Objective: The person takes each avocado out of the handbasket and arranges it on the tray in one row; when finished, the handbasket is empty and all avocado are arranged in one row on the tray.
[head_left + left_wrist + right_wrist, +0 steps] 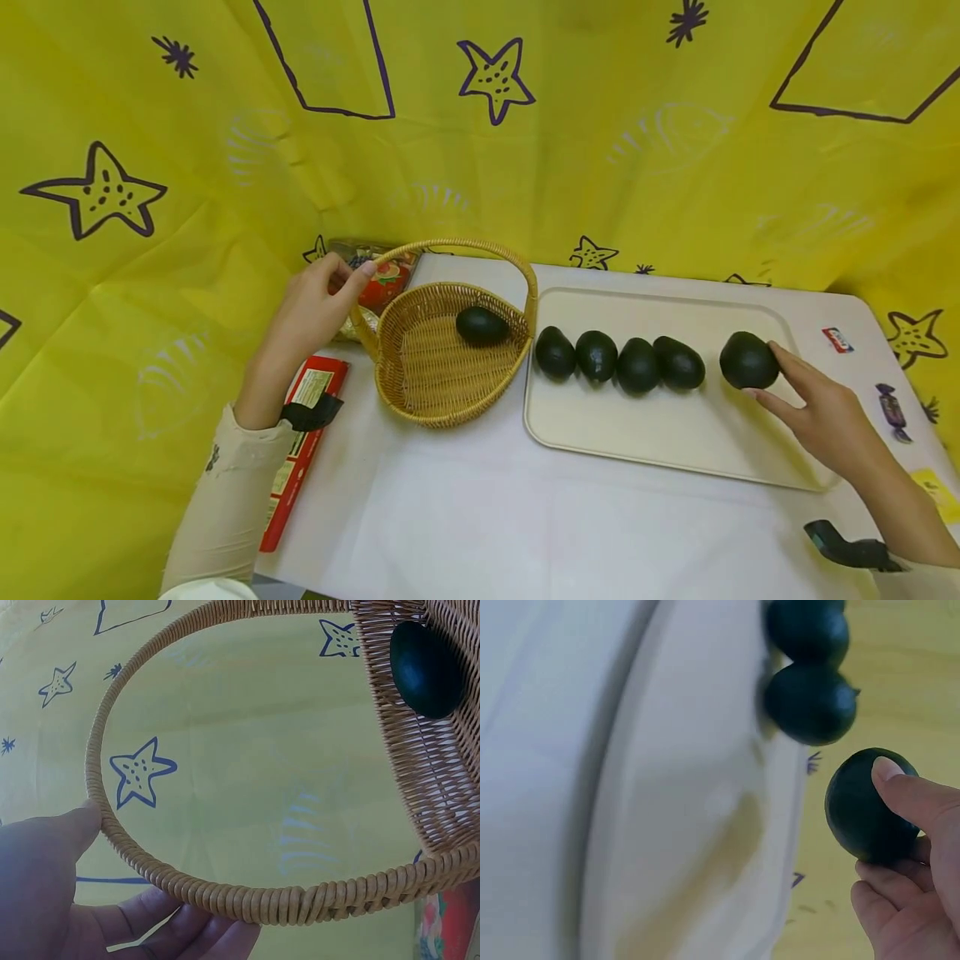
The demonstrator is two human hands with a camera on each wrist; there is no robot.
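Gripping 1 avocado at centre right, right hand (fingers fruit-wide) wants light, even pressure; left hand (fingers curled round handle, centre left) should steady it.

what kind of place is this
Probably a staged tabletop set: a yellow starfish-print curtain hangs behind a white table, where a neat row of avocados is laid out.
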